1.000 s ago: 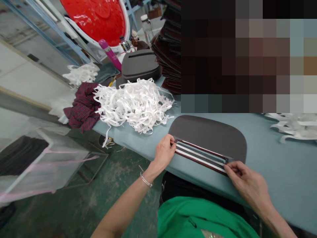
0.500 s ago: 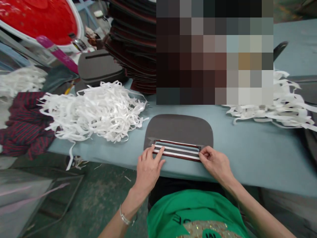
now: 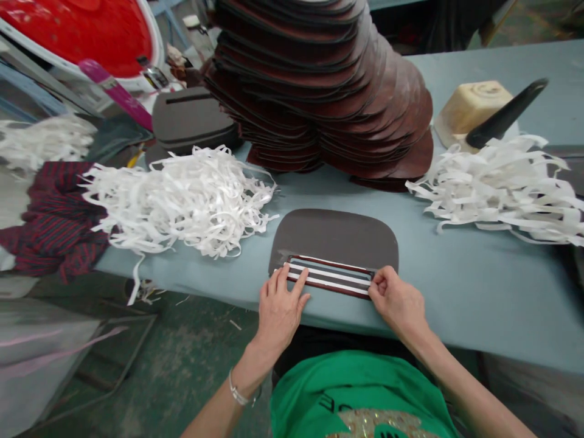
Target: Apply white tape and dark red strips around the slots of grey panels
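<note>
A long, thin frame (image 3: 332, 275) lies at the front of a grey board (image 3: 337, 232), near the tabletop (image 3: 479, 286) front edge, running left to right along that edge. It has dark red sides and white stripes. The left hand's (image 3: 280, 309) spread fingers rest on its left end; the right hand's (image 3: 399, 302) fingers pinch its right end.
</note>
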Demonstrator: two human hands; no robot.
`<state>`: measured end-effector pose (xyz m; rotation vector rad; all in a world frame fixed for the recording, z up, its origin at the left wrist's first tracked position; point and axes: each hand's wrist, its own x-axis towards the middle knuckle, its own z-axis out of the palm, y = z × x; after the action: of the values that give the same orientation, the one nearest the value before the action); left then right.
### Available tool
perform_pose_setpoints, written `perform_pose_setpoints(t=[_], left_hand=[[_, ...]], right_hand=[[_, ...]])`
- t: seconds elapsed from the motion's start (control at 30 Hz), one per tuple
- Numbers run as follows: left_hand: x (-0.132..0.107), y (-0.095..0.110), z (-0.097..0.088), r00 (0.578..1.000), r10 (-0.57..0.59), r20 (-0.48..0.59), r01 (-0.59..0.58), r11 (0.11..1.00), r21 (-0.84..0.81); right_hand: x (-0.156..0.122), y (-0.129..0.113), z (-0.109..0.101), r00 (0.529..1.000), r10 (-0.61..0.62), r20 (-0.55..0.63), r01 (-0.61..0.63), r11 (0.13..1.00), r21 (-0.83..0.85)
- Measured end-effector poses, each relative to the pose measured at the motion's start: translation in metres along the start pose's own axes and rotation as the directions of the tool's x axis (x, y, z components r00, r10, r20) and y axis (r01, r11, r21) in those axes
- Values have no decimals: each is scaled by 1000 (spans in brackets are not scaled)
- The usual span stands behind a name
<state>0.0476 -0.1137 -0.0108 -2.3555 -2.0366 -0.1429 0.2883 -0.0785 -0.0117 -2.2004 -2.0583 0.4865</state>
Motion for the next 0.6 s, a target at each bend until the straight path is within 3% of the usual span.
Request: perform_pose_setpoints(t=[0.1,0.17,0.23,0.43,0.6], left_hand=[[12,-3,1,1000,12,-24,-13,999,-44],[21,-7,4,999,19,-39,-21,998,-63],[30,-12,6,998,18,-56,-22,996,-83],[37,-17,14,991,-55,-120,30,980,-197],[36,-15,14,984,-91,-152,47,962,-270]], right_hand=[[1,-13,0,958,-274,-87,269,961,-64],[3,-23,2,871,-483,-90,476,875,-90],[7,-31,5,809,-583,-71,575,811,-104],[25,-20,10,856,-503,-119,513,854,83],[37,-29,-3,903,-427,49,430,898,-99]])
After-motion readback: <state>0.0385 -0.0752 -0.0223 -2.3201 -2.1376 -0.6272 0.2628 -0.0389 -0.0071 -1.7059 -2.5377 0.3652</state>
